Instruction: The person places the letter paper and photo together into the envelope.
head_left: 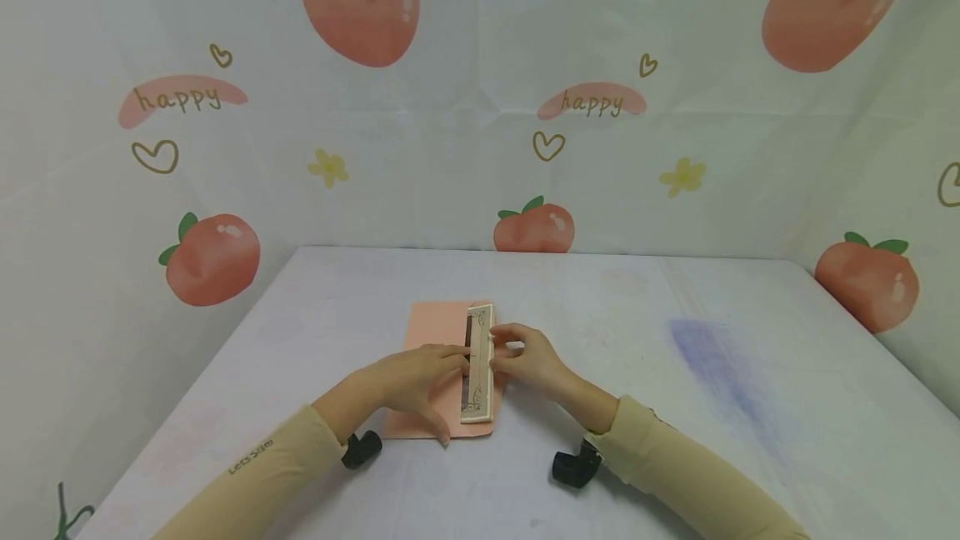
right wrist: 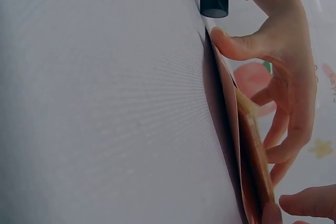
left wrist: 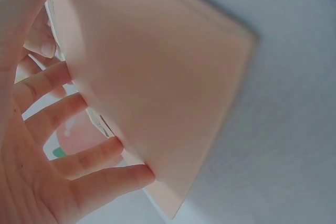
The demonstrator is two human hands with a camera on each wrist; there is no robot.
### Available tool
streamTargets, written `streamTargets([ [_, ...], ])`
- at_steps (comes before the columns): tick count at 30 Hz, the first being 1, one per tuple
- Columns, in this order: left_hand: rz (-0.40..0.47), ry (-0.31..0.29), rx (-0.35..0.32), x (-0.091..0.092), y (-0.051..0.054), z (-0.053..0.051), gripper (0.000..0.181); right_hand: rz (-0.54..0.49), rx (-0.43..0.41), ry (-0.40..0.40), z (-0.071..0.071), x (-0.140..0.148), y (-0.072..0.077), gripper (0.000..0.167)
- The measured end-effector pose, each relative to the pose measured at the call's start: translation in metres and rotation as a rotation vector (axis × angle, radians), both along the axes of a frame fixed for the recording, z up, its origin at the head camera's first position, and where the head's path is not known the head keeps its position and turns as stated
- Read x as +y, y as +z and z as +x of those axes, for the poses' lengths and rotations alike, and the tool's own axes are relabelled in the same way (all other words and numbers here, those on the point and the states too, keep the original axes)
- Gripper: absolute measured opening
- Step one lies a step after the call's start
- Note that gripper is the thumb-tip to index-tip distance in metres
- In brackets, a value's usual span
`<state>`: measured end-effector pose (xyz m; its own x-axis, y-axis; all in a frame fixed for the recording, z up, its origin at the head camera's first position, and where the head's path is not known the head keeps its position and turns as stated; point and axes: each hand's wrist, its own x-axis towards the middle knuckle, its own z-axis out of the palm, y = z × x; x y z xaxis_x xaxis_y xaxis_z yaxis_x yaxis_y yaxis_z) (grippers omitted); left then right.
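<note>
A peach-coloured cover [head_left: 437,323], perhaps of a notebook, lies on the table. Along its right side runs a long cream strip [head_left: 481,365] with dark scroll patterns at both ends and a dark band on its left edge. My left hand [head_left: 420,380] is spread over the cover, its fingertips at the strip's left edge and its thumb near the cover's bottom edge. In the left wrist view, the extended fingers of that hand touch the edge of the cover [left wrist: 163,87]. My right hand [head_left: 536,361] pinches the strip's right edge with bent thumb and forefinger.
The white table [head_left: 622,332] bears a blue smear [head_left: 720,373] at the right. A white cloth [head_left: 450,148] printed with fruit, hearts and flowers stands behind it. Black wrist cameras [head_left: 576,467] sit under both wrists. A green cord [head_left: 71,515] shows at bottom left.
</note>
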<state>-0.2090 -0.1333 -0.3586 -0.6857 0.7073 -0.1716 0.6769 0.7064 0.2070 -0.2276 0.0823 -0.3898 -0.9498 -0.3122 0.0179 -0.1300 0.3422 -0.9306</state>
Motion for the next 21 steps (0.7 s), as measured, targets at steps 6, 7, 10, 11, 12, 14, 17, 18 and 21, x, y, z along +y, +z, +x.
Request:
streamTargets([
  [6, 0.011, 0.004, -0.006, -0.0004, 0.0005, 0.0008, 0.085, 0.042, 0.031, -0.037, -0.0008, -0.0040, -0.0013, 0.048],
  [7, 0.013, 0.004, -0.008, -0.0003, 0.0006, 0.0008, 0.085, 0.049, 0.039, -0.041, -0.0010, -0.0046, -0.0014, 0.047],
  [10, 0.013, 0.006, -0.013, -0.0001, 0.0007, 0.0006, 0.085, 0.059, 0.047, -0.051, -0.0015, -0.0060, -0.0016, 0.047],
  [11, 0.014, 0.007, -0.014, 0.0001, 0.0006, 0.0005, 0.085, 0.062, 0.046, -0.051, -0.0016, -0.0063, -0.0018, 0.047],
  [12, 0.013, 0.009, -0.017, 0.0000, 0.0008, 0.0005, 0.085, 0.065, 0.049, -0.050, -0.0013, -0.0065, -0.0014, 0.047],
  [14, 0.015, 0.012, -0.020, -0.0001, 0.0010, 0.0004, 0.085, 0.071, 0.051, -0.052, -0.0013, -0.0071, -0.0012, 0.047],
  [17, 0.022, 0.008, -0.017, 0.0000, 0.0012, 0.0005, 0.085, 0.080, 0.058, -0.055, -0.0007, -0.0074, -0.0003, 0.047],
  [18, 0.022, 0.009, -0.017, 0.0000, 0.0014, 0.0006, 0.085, 0.083, 0.061, -0.058, -0.0006, -0.0076, 0.0000, 0.047],
  [21, 0.024, 0.012, -0.017, 0.0000, 0.0013, 0.0007, 0.084, 0.092, 0.069, -0.064, -0.0007, -0.0081, 0.0004, 0.047],
])
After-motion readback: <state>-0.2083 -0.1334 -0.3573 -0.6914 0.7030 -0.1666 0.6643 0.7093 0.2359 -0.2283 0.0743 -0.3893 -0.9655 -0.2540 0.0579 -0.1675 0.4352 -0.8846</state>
